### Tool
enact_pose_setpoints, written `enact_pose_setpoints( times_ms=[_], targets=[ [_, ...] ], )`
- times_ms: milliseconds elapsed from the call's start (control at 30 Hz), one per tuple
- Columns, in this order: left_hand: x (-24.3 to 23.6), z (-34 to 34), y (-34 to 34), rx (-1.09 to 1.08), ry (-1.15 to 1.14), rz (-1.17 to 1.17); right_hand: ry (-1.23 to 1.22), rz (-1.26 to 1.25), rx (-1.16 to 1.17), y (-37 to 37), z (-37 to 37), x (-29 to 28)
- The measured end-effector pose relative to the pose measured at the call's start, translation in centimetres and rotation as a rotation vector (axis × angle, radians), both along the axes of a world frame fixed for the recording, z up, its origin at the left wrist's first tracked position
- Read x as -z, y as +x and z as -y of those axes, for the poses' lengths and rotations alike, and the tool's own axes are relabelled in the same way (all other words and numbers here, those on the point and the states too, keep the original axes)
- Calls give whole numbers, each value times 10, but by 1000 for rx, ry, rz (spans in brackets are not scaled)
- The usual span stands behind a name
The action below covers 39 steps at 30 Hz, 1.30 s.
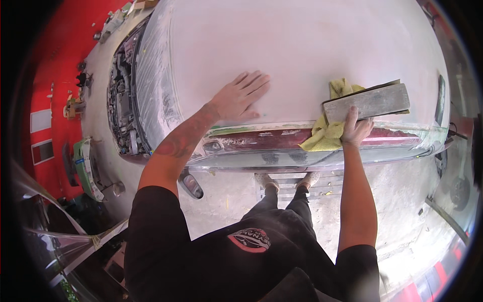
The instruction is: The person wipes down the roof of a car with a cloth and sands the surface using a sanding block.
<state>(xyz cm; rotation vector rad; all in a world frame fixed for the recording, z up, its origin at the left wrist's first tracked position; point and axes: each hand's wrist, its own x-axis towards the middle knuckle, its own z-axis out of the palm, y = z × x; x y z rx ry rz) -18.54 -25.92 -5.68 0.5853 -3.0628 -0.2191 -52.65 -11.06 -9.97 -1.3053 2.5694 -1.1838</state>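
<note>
My left hand (244,95) lies flat on the pale, sanded roof of a car (302,45), fingers stretched out and nothing in them. Toward the roof's near right edge, my right hand (356,130) grips a long grey sanding block (370,103), its thumb on the near face. What looks like sandpaper shows along the block's edges. A yellow-green cloth (324,135) lies bunched beside and under the block, draped over the roof edge by my right hand. Dark red paint (256,140) shows along the near side of the roof.
Clear plastic film covers the windshield (156,75), and the engine bay (123,95) is exposed at the left. A side mirror (191,185) juts out near my left arm. I stand on a slatted step (289,183). A green car part (86,168) leans by the red wall (55,100).
</note>
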Motion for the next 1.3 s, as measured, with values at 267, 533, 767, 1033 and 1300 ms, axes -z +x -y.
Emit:
enact_pose_setpoints(
  times_ms=[267,533,767,1033,1300],
  targets=[
    [1,21,-97,253,11,-113,-47,-57,-8,-5,-4,5],
    [5,9,3,132,4,-34,-58,32,-27,-10,-3,8],
    [13,-15,65,-22,32,-34,-98,73,-8,-10,2,6],
    [27,-58,132,-251,34,94,-145,56,-7,-21,3,21],
    [36,-91,158,-576,81,29,-103,55,34,-9,2,11]
  ],
)
